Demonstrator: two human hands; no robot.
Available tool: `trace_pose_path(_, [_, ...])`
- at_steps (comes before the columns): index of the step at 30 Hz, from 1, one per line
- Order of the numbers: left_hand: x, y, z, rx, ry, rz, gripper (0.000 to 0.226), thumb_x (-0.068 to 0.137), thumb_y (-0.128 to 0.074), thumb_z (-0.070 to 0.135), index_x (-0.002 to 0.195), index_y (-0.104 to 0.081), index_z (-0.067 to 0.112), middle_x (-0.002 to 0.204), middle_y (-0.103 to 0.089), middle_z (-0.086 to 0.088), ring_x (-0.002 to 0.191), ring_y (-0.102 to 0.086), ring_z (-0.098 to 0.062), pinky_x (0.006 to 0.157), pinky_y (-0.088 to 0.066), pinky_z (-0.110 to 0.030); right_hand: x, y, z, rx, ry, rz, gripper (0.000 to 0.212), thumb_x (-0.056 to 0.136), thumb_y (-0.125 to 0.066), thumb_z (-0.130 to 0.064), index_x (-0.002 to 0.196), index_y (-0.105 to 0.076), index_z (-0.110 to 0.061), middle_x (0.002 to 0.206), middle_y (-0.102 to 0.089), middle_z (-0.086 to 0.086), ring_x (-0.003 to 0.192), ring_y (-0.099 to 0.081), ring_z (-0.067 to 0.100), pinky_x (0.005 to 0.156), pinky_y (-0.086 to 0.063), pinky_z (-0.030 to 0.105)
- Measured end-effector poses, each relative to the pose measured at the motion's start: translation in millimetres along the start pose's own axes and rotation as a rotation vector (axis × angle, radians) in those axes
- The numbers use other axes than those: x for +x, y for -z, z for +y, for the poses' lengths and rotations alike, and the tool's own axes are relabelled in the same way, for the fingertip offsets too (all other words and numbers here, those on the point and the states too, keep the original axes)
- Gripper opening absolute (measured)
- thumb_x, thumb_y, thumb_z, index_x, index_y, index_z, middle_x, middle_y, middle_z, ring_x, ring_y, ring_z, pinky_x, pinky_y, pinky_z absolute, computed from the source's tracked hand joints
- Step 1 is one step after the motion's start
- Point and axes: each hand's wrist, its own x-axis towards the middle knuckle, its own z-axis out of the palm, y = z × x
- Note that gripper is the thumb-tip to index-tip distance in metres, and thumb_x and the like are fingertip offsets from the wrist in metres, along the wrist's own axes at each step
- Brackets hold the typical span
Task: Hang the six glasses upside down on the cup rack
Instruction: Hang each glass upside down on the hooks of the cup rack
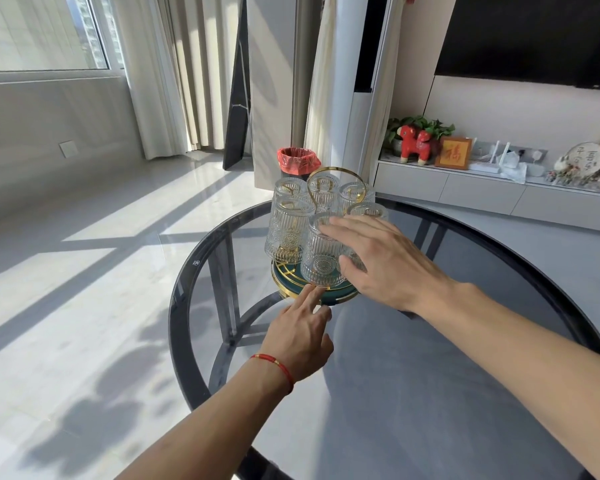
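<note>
A cup rack [340, 295] with a dark green round base, gold rim and gold loop handle stands on the far part of a round glass table. Several ribbed clear glasses hang upside down on it. The nearest glass [321, 252] sits at the front. My right hand [388, 261] is spread over its upturned bottom and right side, fingers apart, thumb against the glass. It partly hides another glass [368, 211] behind. My left hand [302, 336] reaches forward, its fingertips touching the rack's front rim below the nearest glass, holding nothing.
The round dark glass table [465, 358] has a black rim, close to the rack on the far side. Behind it stand a bin with a red bag [298, 161] and a low white cabinet [482, 188] with ornaments. Pale floor lies to the left.
</note>
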Motion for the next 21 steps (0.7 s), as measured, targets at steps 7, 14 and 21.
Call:
trace_pose_path(7, [-0.6, -0.4, -0.6, -0.006, -0.010, 0.009, 0.032, 0.092, -0.055, 0.023, 0.121, -0.061, 0.010, 0.164, -0.028, -0.009, 0.155, -0.014, -0.023, 0.114, -0.034, -0.035, -4.7, -1.5, -0.1, 0.028, 0.025, 0.023, 0.057, 0.097, -0.057, -0.017, 0.153, -0.047, -0.019, 0.160, -0.046, 0.003, 0.150, -0.037, 0.020, 0.124, -0.023, 0.038])
trace_pose_path(14, [-1.0, 0.5, 0.2, -0.009, 0.002, -0.002, 0.032, 0.093, -0.054, 0.023, 0.121, -0.061, 0.010, 0.165, -0.027, -0.010, 0.155, -0.013, -0.024, 0.115, -0.035, -0.037, -2.6, -0.6, 3.8, 0.046, 0.041, 0.014, 0.056, 0.095, -0.058, -0.015, 0.151, -0.051, -0.019, 0.157, -0.049, 0.004, 0.147, -0.041, 0.020, 0.122, -0.029, 0.044])
trace_pose_path(21, [-1.2, 0.8, 0.2, -0.008, 0.001, 0.006, 0.032, 0.092, -0.055, 0.023, 0.121, -0.062, 0.010, 0.164, -0.029, -0.009, 0.155, -0.013, -0.023, 0.116, -0.035, -0.037, 4.7, 1.0, 5.7, 0.071, 0.027, 0.063, 0.050, 0.093, -0.060, -0.014, 0.142, -0.057, -0.019, 0.150, -0.057, 0.003, 0.139, -0.050, 0.019, 0.117, -0.033, 0.040])
